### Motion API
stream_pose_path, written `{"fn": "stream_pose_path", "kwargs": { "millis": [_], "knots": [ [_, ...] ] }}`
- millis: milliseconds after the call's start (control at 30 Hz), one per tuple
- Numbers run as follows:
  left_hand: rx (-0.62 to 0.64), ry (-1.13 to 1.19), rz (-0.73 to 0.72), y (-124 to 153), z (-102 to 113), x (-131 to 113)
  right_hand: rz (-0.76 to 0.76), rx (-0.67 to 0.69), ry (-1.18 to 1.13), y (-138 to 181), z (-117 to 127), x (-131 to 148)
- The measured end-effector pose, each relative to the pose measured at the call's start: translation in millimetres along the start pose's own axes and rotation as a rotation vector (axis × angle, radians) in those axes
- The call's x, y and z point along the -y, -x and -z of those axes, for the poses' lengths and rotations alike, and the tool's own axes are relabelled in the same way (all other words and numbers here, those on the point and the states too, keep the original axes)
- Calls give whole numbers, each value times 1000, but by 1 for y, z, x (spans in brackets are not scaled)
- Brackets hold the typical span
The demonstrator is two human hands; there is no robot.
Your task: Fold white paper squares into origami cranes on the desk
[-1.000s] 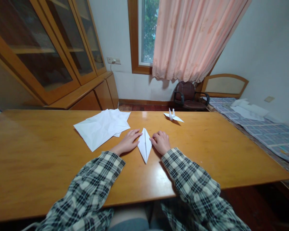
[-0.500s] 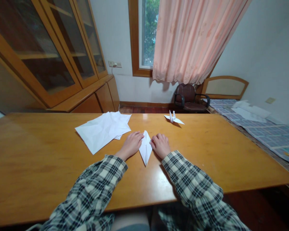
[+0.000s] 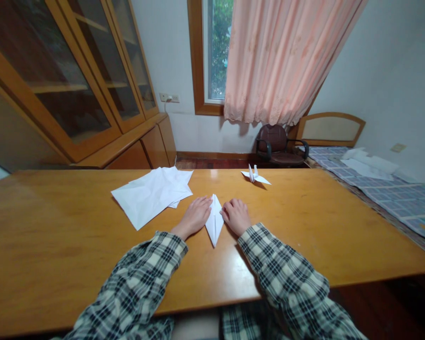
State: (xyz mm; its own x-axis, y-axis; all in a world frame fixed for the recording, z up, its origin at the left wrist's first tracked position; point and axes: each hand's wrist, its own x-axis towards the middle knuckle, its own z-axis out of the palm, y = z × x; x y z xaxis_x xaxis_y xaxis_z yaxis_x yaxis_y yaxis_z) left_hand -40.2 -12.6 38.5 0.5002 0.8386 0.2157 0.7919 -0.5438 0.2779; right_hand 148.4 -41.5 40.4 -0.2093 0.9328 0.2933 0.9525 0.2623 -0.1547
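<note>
Counted across the middle of the frame, left to right: one pile of loose white sheets (image 3: 150,193), several and overlapping, with the exact number impossible to tell; one left hand (image 3: 194,215); one piece of folded white paper (image 3: 215,229); one right hand (image 3: 237,215); and, farther up and right of centre, one paper crane (image 3: 257,178) with wings spread.

Saw the left hand laid palm down, fingers together and gently bent, tips at the upper left edge of the folded white paper. Found that paper at the centre of the frame, flat on the table (image 3: 56,245), a narrow diamond with a line down its middle. Saw the right hand more curled, fingertips at the upper right edge. Could not tell, at either hand, a pinch from a light press.

Noted two plaid sleeves (image 3: 136,274), lower left and lower right, both reaching over the near table edge. Saw the pile near the left hand, the crane apart from the right.

Found the table glossy and orange-brown, with glare below the right hand. Saw beyond it, left to right, one glass-fronted cabinet (image 3: 94,146), one wall socket (image 3: 169,98), one window (image 3: 217,61) largely covered by a pink curtain (image 3: 279,61), one dark red armchair (image 3: 274,141) partly behind the table, and one bed (image 3: 389,189) with a checked cover.
</note>
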Motion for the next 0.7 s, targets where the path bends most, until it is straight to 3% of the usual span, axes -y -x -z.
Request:
{"fn": "stream_pose_path", "kwargs": {
  "millis": [333,700],
  "knots": [
    [36,-68,33,13,-16,-12,-9,9,-99,-1,1,-5],
    [64,-101,45,12,-11,-16,52,53,-153,-1,1,-16]
  ]
}}
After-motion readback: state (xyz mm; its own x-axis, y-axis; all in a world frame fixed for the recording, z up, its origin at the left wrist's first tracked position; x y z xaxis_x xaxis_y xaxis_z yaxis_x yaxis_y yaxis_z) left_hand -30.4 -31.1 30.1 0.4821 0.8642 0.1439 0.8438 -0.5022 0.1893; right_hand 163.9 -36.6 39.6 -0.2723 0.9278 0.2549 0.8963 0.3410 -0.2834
